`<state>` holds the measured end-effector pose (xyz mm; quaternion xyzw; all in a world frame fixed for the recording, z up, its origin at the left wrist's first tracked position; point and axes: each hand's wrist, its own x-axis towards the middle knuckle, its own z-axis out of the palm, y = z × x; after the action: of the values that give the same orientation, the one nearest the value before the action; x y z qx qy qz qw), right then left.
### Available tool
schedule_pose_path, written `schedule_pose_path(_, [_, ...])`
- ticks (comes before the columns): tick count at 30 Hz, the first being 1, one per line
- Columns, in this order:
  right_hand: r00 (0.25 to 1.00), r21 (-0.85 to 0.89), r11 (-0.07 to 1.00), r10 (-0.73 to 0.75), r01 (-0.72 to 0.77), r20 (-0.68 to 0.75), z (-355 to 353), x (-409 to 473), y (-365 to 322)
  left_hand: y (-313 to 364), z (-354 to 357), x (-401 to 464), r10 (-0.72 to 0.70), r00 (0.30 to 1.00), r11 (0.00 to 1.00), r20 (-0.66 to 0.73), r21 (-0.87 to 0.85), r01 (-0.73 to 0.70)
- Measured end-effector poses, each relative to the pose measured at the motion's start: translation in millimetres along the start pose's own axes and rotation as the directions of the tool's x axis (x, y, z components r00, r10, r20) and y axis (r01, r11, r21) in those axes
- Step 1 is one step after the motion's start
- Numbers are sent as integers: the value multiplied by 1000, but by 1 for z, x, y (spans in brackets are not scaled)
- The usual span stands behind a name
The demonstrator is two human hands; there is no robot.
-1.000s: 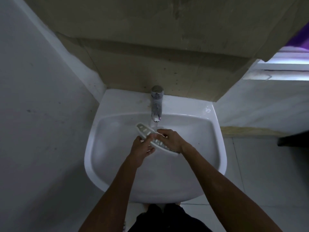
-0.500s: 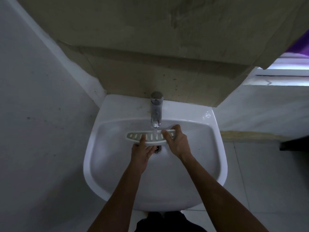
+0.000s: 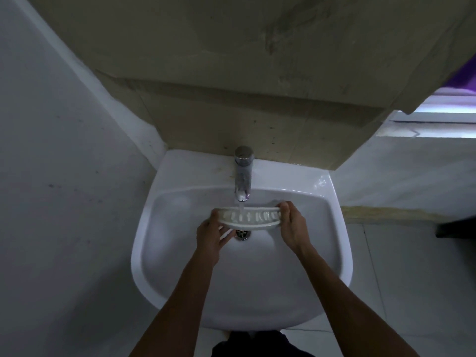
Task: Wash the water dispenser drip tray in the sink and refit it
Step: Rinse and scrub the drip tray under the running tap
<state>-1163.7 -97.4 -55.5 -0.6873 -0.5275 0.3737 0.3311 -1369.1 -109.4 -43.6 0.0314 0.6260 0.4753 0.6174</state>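
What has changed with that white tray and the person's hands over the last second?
The drip tray swung from a slant to level, crosswise under the tap, its slotted face now in the stream. The left hand moved out to grip its left end, the right hand its right end. Water keeps running; the sink is unchanged.

A small washroom corner in a home or modest building. A white ceramic wall-hung basin (image 3: pixel 159 253) sits in the angle of plain grey plastered walls (image 3: pixel 51 176), with one chrome pillar tap (image 3: pixel 242 173) running just above the held tray (image 3: pixel 248 218) and a metal drain (image 3: pixel 242 233) just below it. Pale floor tiles (image 3: pixel 412 292) spread to the right, beneath a lit window ledge (image 3: pixel 438 117).
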Motion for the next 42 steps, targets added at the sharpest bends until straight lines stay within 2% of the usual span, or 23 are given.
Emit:
schedule_pose_path(3, [999,22,999,-34,34,-21,-9,1,-1,-5,-2,-1,19,1000,1000,-4,-7,-20])
schedule_pose_path(7, [1000,128,992,-9,11,-16,-17,4,-1,-7,-2,-5,43,999,999,22,4,-44])
schedule_pose_path(14, [998,224,973,37,-49,58,-21,5,-1,10,-14,-6,121,991,977,61,168,-130])
schedule_pose_path(27, [997,135,990,-55,48,50,-20,-8,-3,18,-28,-19,145,986,978,85,140,-156])
schedule_pose_path(37, [996,151,985,-87,84,16,-30,-27,-11,11,-37,-36,270,949,927,164,223,-302])
schedule_pose_path(42, [988,169,974,-153,152,-7,-36,-32,-26,15,-41,-49,302,927,905,222,241,-352])
